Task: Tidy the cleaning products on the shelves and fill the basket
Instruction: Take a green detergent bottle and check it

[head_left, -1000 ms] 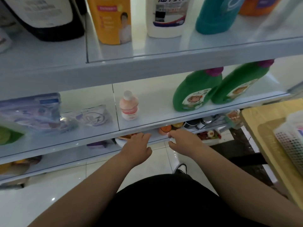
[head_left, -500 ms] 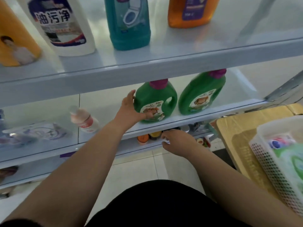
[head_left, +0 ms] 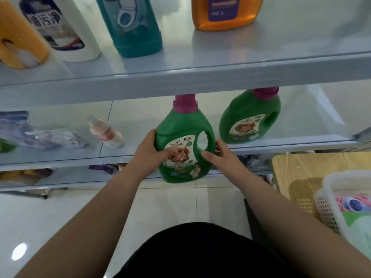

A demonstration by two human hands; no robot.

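Glossy pale-grey shelves (head_left: 200, 77) fill the head view. A green moulded-plastic jug (head_left: 180, 127) with magenta cap hangs before the middle shelf's edge, left hand (head_left: 148, 151) wrapped round its side, right hand (head_left: 222, 155) curled at its handle loop. A white perforated plastic basket (head_left: 329, 205) sits on a wood-grain worktop (head_left: 297, 167).

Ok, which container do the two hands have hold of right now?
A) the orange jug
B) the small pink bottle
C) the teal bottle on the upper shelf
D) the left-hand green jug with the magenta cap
D: the left hand grips the green jug on its left side, thumb across the label, and the right hand holds its handle side.
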